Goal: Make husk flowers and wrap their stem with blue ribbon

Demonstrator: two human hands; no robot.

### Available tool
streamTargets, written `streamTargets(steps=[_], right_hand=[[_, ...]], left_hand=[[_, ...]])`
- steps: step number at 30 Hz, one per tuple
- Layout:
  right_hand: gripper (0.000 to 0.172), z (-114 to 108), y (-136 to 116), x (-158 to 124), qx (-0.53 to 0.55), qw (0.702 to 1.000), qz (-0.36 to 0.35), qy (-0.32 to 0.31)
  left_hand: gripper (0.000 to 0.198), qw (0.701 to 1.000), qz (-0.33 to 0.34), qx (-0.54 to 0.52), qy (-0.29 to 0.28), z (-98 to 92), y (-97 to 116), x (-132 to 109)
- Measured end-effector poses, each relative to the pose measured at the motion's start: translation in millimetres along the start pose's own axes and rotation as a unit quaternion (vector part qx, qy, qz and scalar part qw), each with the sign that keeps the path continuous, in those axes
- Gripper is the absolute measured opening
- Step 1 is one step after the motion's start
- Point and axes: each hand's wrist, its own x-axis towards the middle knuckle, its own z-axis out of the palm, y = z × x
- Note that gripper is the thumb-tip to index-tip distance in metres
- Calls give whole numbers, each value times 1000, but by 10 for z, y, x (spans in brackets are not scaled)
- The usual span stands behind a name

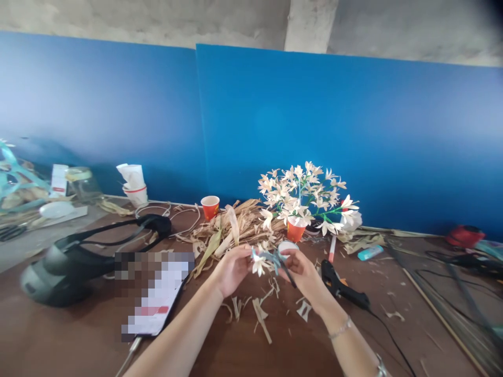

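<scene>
Across the brown table [78, 335], plenty of dry husk [231, 228] lying uncut. Behind it, in an orange cup [294, 230], a full bouquet [302, 196] of finished blooms. Held above the table's middle, apart from the bouquet: one small flower [259, 263], pinched by the left hand [231, 269]. Right hand [302, 272] fingers closed on its grey-green stem [277, 260]. Seems unfinished yet.

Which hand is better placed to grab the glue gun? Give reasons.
Right hand, probably: the glue gun lies just beside its wrist; the left hand, pinching the small flower, is farther away.
</scene>
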Motion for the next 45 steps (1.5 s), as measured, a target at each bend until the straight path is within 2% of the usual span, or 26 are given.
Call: streamTargets(steps=[3, 7, 11, 14, 16, 18, 20, 23, 26, 29, 32, 35, 38, 40, 43, 45], right_hand=[[30, 1, 115, 20, -178, 982, -45, 46], [21, 15, 141, -18, -370, 925, -66, 64], [20, 36, 120, -51, -466, 882, -33, 67], [16, 81, 122, -68, -508, 857, -52, 66], [15, 117, 129, -79, -518, 851, -58, 61], [19, 137, 141, -87, -502, 863, -30, 42], [26, 132, 156, -91, -460, 888, 8, 9], [25, 103, 159, -86, -379, 925, 10, -35], [13, 109, 106, -78, -326, 943, -64, 10], [23, 162, 25, -84, -278, 939, -190, 65], [29, 209, -28, -101, -248, 927, -276, 55], [24, 228, -46, -115, -240, 920, -306, 50], [15, 236, -45, -117, -216, 922, -310, 78], [10, 237, -33, -110, -188, 933, -287, 107], [11, 219, 2, -90, -153, 950, -231, 144], [10, 199, 23, -72, -144, 953, -217, 157]], left_hand=[[11, 999, -4, -42, 18, -37, 30, 12], [9, 997, 19, -70, 22, -63, 60, 22], [4, 994, 41, -92, 39, -39, 90, 13], [5, 993, 21, -110, 35, -11, 80, 9], [5, 992, 3, -120, 34, 7, 55, 9], [6, 992, -20, -123, 34, 21, 21, 13], [4, 992, -46, -113, 32, 30, -11, 21], [5, 994, -69, -83, 28, 33, -53, 36], [7, 995, -77, -54, 36, 29, -90, 40], [4, 991, -122, -41, 47, 36, -125, 25], [2, 983, -174, -41, 32, 65, -150, 1], [4, 980, -196, -38, 6, 102, -159, -16], [8, 983, -183, -16, -17, 119, -163, -22], [12, 986, -160, 21, -33, 118, -168, -23], [21, 988, -110, 102, -42, 123, -179, -25], [25, 986, -64, 152, -29, 140, -189, -26]])
